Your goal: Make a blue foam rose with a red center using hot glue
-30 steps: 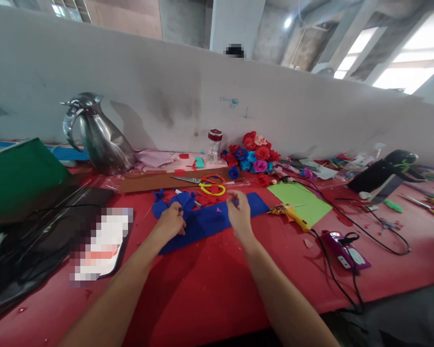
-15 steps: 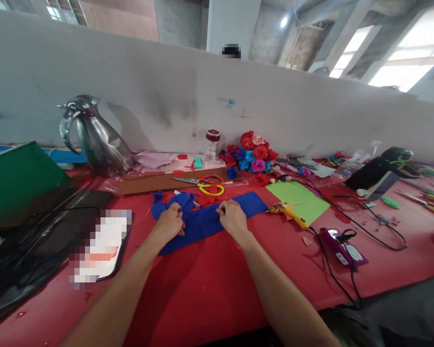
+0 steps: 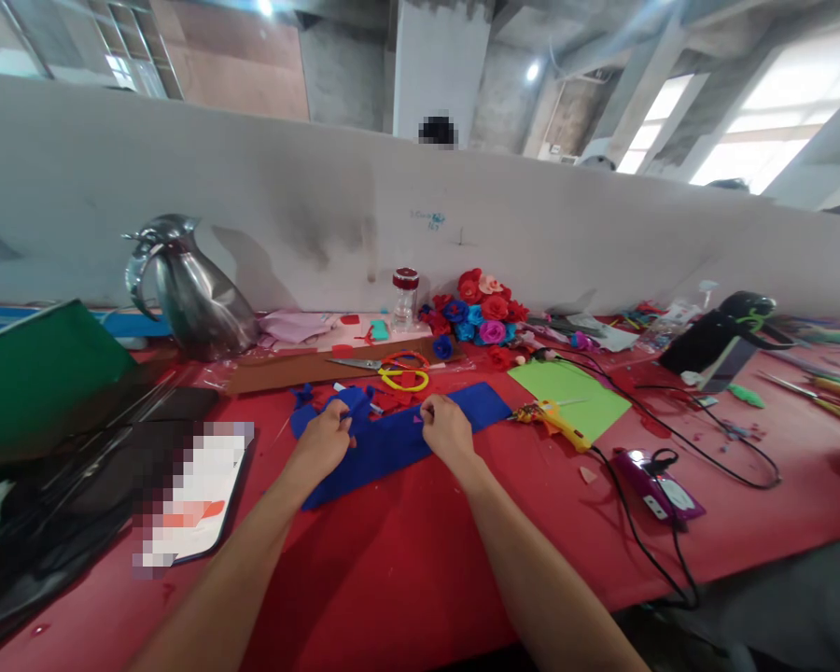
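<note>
A long blue strip of felt-like material (image 3: 392,453) lies slantwise on the red table in front of me. My left hand (image 3: 326,439) is over its left end, fingers curled and closed on a crumpled blue piece (image 3: 356,403). My right hand (image 3: 448,427) rests over the strip's right half with thumb and fingers pinched together. What is in that pinch is too small or hidden to tell. A tiny purple scrap (image 3: 418,419) shows beside the right fingertips. Just beyond the strip lie scissors with yellow and red handles (image 3: 402,378).
A yellow glue gun (image 3: 564,429) lies right of the strip, on a green sheet (image 3: 602,401), its cord running to a purple power socket (image 3: 654,485). Paper roses (image 3: 486,313), a glass jar (image 3: 405,299) and a steel jug (image 3: 192,299) stand behind. A phone (image 3: 200,495) lies left.
The view has tipped slightly upward, so everything sits lower. Both hands stay nearly in place over the blue strip. The purple scrap now shows by my right fingertips.
</note>
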`<state>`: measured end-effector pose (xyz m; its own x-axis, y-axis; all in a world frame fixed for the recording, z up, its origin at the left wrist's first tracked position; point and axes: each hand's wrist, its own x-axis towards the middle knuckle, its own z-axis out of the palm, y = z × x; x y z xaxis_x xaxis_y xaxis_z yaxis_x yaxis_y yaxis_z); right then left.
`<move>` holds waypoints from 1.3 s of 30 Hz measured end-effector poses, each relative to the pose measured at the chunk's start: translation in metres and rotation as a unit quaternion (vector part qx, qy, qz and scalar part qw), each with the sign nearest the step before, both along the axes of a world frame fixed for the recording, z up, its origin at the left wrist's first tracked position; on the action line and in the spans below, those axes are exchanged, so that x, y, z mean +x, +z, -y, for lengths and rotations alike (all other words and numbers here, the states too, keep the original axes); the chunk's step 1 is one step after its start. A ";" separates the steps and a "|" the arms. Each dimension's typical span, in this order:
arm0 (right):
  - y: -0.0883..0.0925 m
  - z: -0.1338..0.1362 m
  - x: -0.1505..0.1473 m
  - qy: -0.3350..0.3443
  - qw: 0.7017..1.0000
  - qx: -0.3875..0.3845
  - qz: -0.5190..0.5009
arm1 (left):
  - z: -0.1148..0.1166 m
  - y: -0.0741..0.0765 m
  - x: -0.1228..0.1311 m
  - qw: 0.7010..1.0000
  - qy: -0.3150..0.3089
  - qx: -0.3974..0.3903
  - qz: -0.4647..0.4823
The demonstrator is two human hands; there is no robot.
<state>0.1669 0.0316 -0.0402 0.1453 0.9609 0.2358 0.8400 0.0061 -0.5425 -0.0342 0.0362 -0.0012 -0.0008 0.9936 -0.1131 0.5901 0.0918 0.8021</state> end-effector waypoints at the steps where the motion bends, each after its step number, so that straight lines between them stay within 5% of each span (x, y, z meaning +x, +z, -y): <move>1: 0.000 0.000 0.000 0.006 1.000 0.001 -0.003 | 0.002 0.004 0.001 1.000 0.001 0.016 0.015; 7: -0.004 0.002 -0.004 0.010 0.999 0.024 -0.027 | 0.019 0.018 0.022 0.973 0.005 -0.025 0.229; 13: -0.002 -0.008 0.004 -0.038 0.992 0.078 -0.090 | 0.018 0.005 0.044 0.879 0.032 -0.103 0.465; 17: 0.005 -0.010 0.001 -0.002 0.958 0.090 -0.274 | 0.014 -0.001 0.045 0.872 0.032 -0.087 0.480; 23: 0.010 0.000 -0.019 0.162 0.889 -0.038 -0.427 | 0.013 -0.006 0.035 0.946 -0.009 0.025 0.324; 28: 0.014 0.000 -0.016 0.144 0.866 -0.051 -0.476 | 0.014 -0.006 0.036 0.947 -0.017 0.055 0.315; 39: 0.017 0.005 -0.020 0.109 0.844 -0.072 -0.521 | 0.013 -0.008 0.039 0.903 0.015 -0.035 0.427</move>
<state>0.1474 0.0265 -0.0235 0.0179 0.9993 -0.0326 -0.1057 -0.0305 -0.9939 0.0051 0.0228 -0.0094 0.0903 0.9848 -0.1482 -0.2446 0.1662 0.9553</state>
